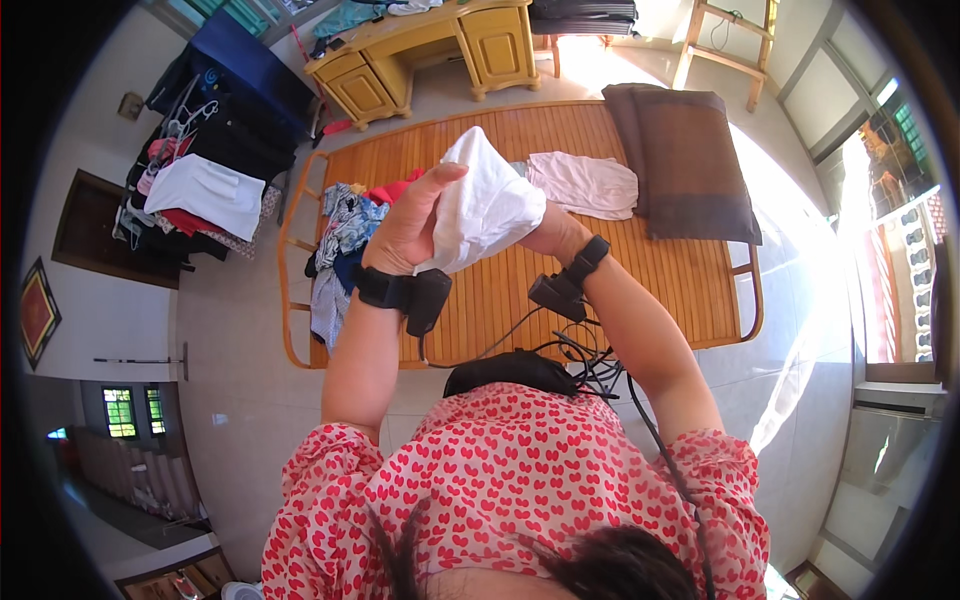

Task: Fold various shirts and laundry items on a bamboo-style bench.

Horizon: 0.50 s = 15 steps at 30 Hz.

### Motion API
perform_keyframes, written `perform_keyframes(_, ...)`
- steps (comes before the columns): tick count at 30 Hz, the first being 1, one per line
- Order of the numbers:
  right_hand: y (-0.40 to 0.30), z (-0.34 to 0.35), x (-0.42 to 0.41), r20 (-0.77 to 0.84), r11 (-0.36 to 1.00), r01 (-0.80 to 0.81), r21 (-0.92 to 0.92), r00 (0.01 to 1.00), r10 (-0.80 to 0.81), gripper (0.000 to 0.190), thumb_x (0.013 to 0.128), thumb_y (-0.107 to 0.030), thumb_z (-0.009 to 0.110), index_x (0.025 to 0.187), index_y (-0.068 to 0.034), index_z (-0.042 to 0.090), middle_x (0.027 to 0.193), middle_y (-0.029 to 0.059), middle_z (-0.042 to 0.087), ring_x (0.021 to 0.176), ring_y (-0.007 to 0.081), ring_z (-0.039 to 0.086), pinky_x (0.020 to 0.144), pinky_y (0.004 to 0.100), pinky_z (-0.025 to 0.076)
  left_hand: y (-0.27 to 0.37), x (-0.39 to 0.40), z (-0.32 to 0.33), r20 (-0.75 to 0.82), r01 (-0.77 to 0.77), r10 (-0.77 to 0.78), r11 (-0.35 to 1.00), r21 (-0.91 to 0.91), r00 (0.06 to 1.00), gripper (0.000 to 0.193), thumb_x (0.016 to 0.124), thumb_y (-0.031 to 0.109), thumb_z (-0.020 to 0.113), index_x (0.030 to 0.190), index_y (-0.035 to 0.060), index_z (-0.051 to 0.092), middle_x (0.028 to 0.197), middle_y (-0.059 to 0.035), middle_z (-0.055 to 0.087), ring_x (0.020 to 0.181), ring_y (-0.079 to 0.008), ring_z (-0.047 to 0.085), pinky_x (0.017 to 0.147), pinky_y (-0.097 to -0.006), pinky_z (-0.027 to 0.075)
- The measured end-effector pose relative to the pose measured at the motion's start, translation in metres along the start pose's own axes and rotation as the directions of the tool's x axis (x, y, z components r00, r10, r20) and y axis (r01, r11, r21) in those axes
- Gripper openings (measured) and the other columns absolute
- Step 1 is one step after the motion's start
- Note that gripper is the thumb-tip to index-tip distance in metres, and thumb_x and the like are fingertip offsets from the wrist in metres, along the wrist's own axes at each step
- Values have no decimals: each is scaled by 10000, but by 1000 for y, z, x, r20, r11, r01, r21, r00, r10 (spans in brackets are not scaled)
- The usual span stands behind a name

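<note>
A bunched white cloth garment [491, 214] is held up in front of me, above a slatted wooden bed [495, 315]. My left hand [412, 225] grips its left side, the thumb lying along the upper edge. On the other side my right hand [553, 229] holds the cloth, its fingers mostly hidden behind or inside it. Beyond the cloth, a pale pink garment [585, 184] lies flat on the slats. A heap of mixed clothes [349, 217] rests at the bed's left end, with a red piece [394, 189] at its back.
Brown mats or cushions [686, 165] lie on the bed's right end. Black cables [589, 356] hang between my wrist devices and a black pouch [510, 373] at my waist. A loaded clothes rack [202, 187] stands left, a yellow desk [427, 56] behind, a wooden ladder [724, 52] back right.
</note>
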State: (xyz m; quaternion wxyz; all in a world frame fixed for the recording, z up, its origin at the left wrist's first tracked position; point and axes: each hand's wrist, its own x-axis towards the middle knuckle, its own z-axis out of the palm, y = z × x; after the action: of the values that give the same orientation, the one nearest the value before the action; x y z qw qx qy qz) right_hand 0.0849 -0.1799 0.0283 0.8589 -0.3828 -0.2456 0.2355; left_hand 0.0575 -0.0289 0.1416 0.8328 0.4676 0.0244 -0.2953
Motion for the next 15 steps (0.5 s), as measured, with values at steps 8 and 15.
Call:
perform_keyframes(8, -17, -54, -31, -297, 922, -107, 371, 927, 227, 210, 871, -284, 420, 980, -134, 518, 959, -23, 548, 847, 110, 489, 691, 299, 387, 23, -5, -30, -241, -131, 223, 929, 345, 945, 192, 758, 192, 592, 886, 50, 572, 789, -24, 584, 670, -88, 552, 549, -201, 428)
perform_keyframes(15, -29, -83, -51, -776, 986, -157, 63, 614, 148, 169, 774, -234, 499, 901, -124, 516, 858, 1, 519, 770, 117, 435, 668, 280, 305, 13, 7, -46, -278, -93, 171, 958, 272, 945, 146, 754, 185, 586, 835, 64, 577, 642, 21, 512, 467, -29, 386, 360, -170, 194)
